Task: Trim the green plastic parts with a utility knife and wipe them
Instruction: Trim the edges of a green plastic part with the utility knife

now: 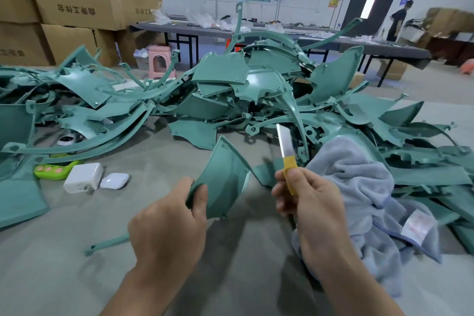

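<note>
My left hand [169,223] grips the lower edge of a curved triangular green plastic part [223,177], held upright above the grey table. My right hand [307,202] holds a utility knife [287,154] with a yellow handle, its silver blade pointing up and away, a short gap to the right of the part. A light blue-grey towel [359,187] lies bunched under and beside my right hand. A big heap of green plastic parts [246,84] covers the far half of the table.
A white power adapter [83,177], a white earbud case [114,181] and a green toy-like gadget [55,170] lie at the left. Cardboard boxes [77,5] stack at back left, a pink stool [160,59] behind the heap, a person [398,20] far right.
</note>
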{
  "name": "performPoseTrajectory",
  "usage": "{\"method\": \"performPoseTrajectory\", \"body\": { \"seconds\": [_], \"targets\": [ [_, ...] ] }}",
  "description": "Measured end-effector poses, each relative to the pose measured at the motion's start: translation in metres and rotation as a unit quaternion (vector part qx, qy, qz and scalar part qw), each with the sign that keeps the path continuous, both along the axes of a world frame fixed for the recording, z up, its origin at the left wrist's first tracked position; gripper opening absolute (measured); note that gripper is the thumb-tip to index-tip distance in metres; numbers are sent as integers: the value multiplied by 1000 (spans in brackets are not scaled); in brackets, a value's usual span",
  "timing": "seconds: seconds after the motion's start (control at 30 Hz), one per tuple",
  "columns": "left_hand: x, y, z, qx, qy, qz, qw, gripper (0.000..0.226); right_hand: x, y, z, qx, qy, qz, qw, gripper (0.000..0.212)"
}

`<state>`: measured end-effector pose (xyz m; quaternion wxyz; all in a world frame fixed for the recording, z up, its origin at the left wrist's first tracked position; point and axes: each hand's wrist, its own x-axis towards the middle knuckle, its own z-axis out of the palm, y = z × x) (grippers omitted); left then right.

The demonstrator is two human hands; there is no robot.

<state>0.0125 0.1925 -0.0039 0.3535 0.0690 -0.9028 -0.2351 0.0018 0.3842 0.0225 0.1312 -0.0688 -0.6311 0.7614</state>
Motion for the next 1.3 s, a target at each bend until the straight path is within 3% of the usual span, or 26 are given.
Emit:
{"method": "performPoseTrajectory", "body": {
  "seconds": [0.23, 0.3, 0.4, 0.47, 0.53, 0.7, 0.77, 0.83, 0.9, 1.1, 1.23, 1.3],
  "targets": [
    [3, 12, -4, 9, -7, -42, 999, 32, -12, -43, -14, 93, 56, 50, 993, 30],
    [3, 15, -5, 0, -5, -45, 999, 33, -17, -50, -23, 172, 36, 32, 984, 33],
    [2, 14, -5, 4, -3, -43, 999, 30, -24, -40, -37, 273, -64, -36, 959, 36],
    [2, 11, -5, 6, -2, -41, 999, 29, -29, -29, -40, 233, -137, -46, 962, 41],
    [2, 9, -5, 3, 0, -43, 999, 30, -32, -21, -41, 194, -155, -48, 968, 48],
    [0, 9, -6, -2, -1, -37, 999, 34, -21, -38, -24, 115, 13, 81, 990, 34],
    [-1, 9, -6, -6, 2, -39, 999, 34, -21, -39, -24, 183, -14, 75, 980, 36],
    [-1, 8, -4, -9, 4, -45, 999, 31, -26, -28, -26, 315, -98, 10, 944, 44],
    [-1, 8, -2, -15, 5, -52, 999, 30, -26, -14, -29, 369, -146, -32, 917, 48],
    [-4, -3, -7, -54, 62, -100, 992, 36, -19, -9, -19, 223, 33, -70, 972, 26],
    [-17, -23, -4, -80, 121, -214, 966, 33, -19, 11, -6, 129, 56, 139, 980, 20],
    [-23, -32, -3, -86, 135, -235, 959, 31, -16, 22, -6, 135, 42, 189, 972, 21]
  ]
}}
